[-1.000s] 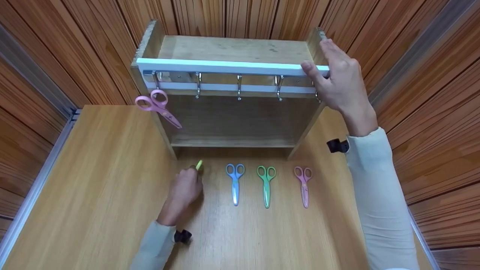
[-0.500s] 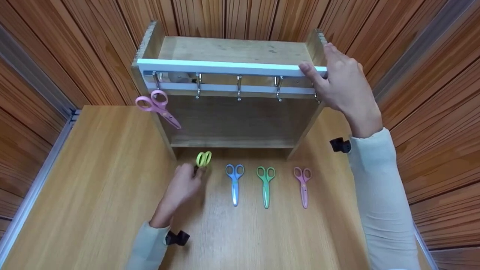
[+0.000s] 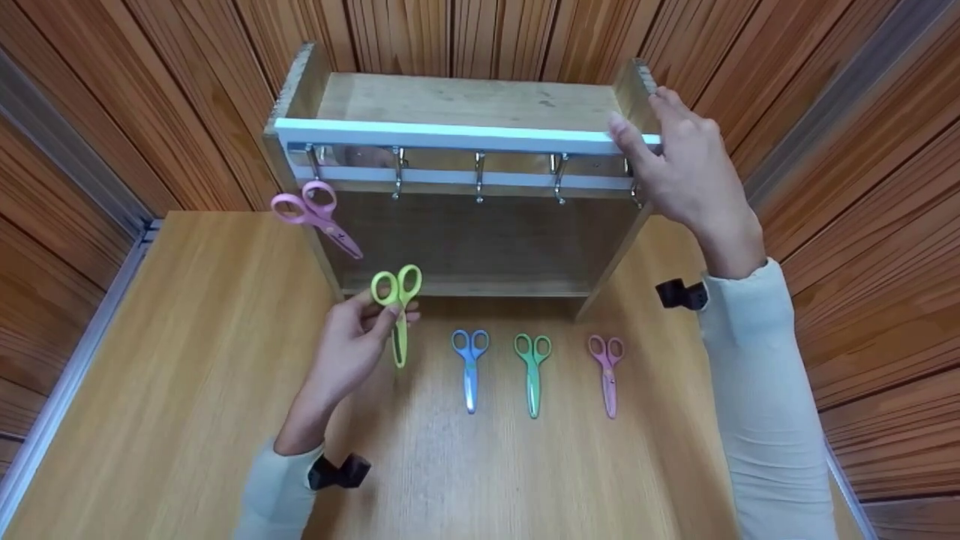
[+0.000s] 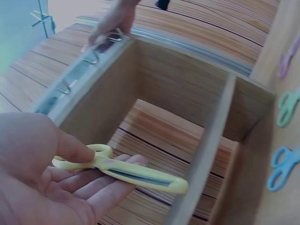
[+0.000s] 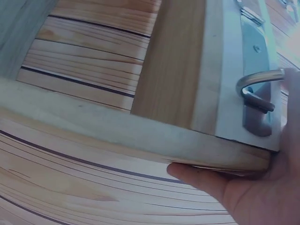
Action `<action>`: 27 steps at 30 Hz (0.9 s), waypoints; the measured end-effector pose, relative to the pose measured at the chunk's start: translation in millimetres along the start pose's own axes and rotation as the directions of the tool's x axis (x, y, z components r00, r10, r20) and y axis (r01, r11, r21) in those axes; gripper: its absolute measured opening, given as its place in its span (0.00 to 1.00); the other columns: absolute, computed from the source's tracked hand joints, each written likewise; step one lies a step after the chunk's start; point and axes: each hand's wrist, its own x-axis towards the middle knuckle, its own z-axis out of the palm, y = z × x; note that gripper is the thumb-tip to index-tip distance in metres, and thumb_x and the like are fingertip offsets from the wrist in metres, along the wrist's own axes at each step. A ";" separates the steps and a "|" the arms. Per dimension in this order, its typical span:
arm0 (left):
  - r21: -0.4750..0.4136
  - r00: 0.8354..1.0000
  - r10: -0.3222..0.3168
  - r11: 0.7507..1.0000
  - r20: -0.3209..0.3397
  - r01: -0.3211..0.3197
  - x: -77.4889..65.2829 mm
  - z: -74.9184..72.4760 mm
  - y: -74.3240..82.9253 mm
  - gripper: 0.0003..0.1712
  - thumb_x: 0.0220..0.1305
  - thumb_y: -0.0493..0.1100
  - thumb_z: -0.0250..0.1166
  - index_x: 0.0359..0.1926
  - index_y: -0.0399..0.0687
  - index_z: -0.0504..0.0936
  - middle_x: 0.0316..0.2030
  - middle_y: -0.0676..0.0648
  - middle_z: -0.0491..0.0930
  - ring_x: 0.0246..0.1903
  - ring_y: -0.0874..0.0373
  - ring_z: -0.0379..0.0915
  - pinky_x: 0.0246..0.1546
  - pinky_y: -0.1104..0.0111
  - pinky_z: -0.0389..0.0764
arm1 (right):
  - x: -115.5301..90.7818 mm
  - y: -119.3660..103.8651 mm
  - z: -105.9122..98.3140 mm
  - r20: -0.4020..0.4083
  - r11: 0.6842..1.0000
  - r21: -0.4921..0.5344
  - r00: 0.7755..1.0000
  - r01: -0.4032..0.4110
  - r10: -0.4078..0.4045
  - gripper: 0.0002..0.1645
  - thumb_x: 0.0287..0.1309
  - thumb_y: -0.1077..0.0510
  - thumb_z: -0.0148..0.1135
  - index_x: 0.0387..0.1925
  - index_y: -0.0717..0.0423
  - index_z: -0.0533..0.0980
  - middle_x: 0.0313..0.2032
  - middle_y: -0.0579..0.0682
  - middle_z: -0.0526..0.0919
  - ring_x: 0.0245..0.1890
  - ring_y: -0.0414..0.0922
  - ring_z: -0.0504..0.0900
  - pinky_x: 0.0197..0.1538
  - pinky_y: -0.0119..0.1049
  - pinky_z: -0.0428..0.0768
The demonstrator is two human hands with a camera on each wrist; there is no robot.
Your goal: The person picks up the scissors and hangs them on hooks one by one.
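My left hand (image 3: 346,351) pinches yellow scissors (image 3: 400,337) between thumb and fingers. They are raised off the table, handle loops up, in front of the wooden shelf (image 3: 465,96). In the left wrist view the yellow scissors (image 4: 140,174) lie across the fingers with the thumb on the handles. A white rail (image 3: 450,135) with several metal hooks (image 3: 478,176) runs along the shelf's upper front. Pink scissors (image 3: 319,214) hang from its leftmost hook. My right hand (image 3: 694,176) holds the shelf's upper right corner, thumb at the rail, fingers along the outer side (image 5: 201,180).
Blue scissors (image 3: 470,375), green scissors (image 3: 533,379) and a second pair of pink scissors (image 3: 608,382) lie in a row on the wooden table (image 3: 480,480), loops toward the shelf. Plank-patterned walls (image 3: 885,225) enclose the back and sides.
The yellow scissors have come up from beside the blue pair toward the shelf, and my left hand has turned so their loops show. My right hand stays at the shelf's corner.
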 end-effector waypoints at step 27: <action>-0.119 0.986 0.166 0.979 -0.003 -0.165 1.0 -9.6 46.2 0.18 0.79 0.32 0.55 0.65 0.35 0.77 0.55 0.33 0.87 0.51 0.52 0.90 0.56 0.67 0.87 | 4.8 -0.1 9.4 -0.121 1.000 0.014 0.993 -0.002 0.004 0.40 0.79 0.40 0.37 0.73 0.66 0.68 0.77 0.62 0.66 0.80 0.56 0.63 0.79 0.57 0.63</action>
